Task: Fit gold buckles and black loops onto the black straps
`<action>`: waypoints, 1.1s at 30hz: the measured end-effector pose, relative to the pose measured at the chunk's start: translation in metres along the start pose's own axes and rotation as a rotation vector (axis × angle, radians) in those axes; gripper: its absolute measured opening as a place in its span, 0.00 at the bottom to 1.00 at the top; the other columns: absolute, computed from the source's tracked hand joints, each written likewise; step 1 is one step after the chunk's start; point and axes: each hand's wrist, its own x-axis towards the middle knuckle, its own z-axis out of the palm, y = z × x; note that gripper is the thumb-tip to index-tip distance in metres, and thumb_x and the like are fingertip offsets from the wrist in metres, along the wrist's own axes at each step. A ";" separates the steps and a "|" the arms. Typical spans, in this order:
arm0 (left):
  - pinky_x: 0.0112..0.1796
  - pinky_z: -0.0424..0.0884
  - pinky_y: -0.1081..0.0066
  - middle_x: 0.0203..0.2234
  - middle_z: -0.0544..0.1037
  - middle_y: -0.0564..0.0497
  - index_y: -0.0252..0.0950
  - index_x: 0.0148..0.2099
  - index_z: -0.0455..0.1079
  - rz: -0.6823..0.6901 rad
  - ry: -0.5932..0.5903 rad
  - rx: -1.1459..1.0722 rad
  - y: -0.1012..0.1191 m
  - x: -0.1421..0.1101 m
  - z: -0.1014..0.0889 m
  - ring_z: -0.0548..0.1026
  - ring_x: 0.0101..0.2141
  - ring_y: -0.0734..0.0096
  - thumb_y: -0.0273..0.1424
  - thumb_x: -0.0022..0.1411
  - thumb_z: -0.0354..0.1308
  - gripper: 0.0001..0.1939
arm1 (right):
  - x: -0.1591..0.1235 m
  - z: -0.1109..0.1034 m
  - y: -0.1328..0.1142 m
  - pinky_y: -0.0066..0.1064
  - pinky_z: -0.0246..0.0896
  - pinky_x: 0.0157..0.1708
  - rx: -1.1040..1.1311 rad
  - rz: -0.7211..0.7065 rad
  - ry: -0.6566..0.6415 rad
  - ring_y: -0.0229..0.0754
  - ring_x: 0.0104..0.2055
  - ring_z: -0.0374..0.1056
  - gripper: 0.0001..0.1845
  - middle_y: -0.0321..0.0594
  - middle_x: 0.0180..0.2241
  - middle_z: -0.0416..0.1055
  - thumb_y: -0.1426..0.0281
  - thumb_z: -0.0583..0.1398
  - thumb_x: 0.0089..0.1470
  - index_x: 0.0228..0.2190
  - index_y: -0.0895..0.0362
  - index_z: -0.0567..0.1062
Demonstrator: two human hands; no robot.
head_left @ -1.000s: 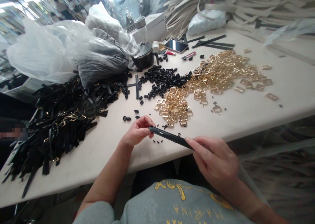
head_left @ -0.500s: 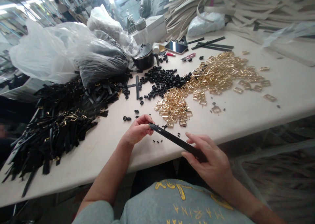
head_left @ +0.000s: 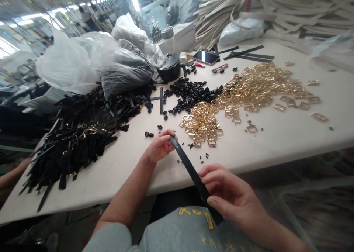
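A narrow black strap [head_left: 189, 168] with a small slot near its upper end slants down from the table edge toward my shirt. My left hand [head_left: 160, 145] is closed, pinching that upper end between thumb and fingers. Lower down, my right hand [head_left: 229, 191] has its curled fingers and thumb against the strap's right side, and the strap's loose end hangs past the thumb. Just beyond my left hand lies a heap of gold buckles [head_left: 200, 123]. Behind it spreads a pile of small black loops [head_left: 190, 93]. A few tiny black bits [head_left: 203, 158] are scattered near the strap.
Finished-looking black straps with buckles [head_left: 83, 141] cover the table's left side, below plastic bags [head_left: 83, 60]. A black pot [head_left: 169, 69], a phone [head_left: 206, 57] and a jar [head_left: 167, 38] stand farther back. Beige strips [head_left: 304, 8] fill the back right. Another person's arm [head_left: 13, 174] shows at left.
The strap has swung steeper, its lower end dropping toward my shirt. My right hand has moved lower, and more of the strap's tail shows. Another person's arm has appeared at left.
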 end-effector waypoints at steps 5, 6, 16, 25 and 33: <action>0.22 0.67 0.84 0.26 0.75 0.51 0.32 0.35 0.67 -0.003 -0.003 -0.016 0.000 0.000 0.000 0.72 0.22 0.81 0.34 0.47 0.70 0.17 | 0.003 0.010 -0.003 0.21 0.66 0.28 0.099 0.059 -0.007 0.29 0.29 0.65 0.08 0.39 0.45 0.65 0.74 0.65 0.51 0.35 0.54 0.74; 0.22 0.67 0.84 0.26 0.74 0.51 0.32 0.35 0.67 -0.004 -0.006 -0.017 0.000 0.000 0.000 0.71 0.22 0.81 0.34 0.47 0.70 0.17 | 0.003 0.012 -0.003 0.21 0.66 0.27 0.102 0.062 -0.007 0.29 0.29 0.65 0.09 0.40 0.45 0.65 0.74 0.65 0.50 0.35 0.54 0.74; 0.22 0.66 0.84 0.26 0.73 0.53 0.33 0.36 0.67 0.001 -0.027 -0.006 -0.001 0.002 -0.001 0.70 0.21 0.82 0.35 0.49 0.69 0.17 | 0.003 0.014 0.001 0.22 0.67 0.28 0.090 0.067 -0.013 0.30 0.29 0.66 0.11 0.41 0.47 0.65 0.75 0.65 0.49 0.37 0.54 0.74; 0.22 0.65 0.84 0.25 0.73 0.52 0.33 0.35 0.66 0.001 0.007 0.010 -0.001 0.002 0.001 0.68 0.20 0.83 0.35 0.48 0.69 0.17 | 0.005 0.014 0.001 0.22 0.67 0.28 0.067 0.046 -0.005 0.30 0.29 0.66 0.10 0.42 0.47 0.65 0.74 0.65 0.49 0.36 0.55 0.74; 0.24 0.67 0.83 0.27 0.75 0.51 0.31 0.35 0.68 0.004 0.007 0.047 -0.001 0.000 0.001 0.70 0.21 0.83 0.35 0.46 0.72 0.19 | 0.006 0.006 0.007 0.28 0.69 0.33 0.110 0.126 -0.006 0.36 0.32 0.70 0.16 0.39 0.38 0.71 0.66 0.64 0.54 0.45 0.53 0.70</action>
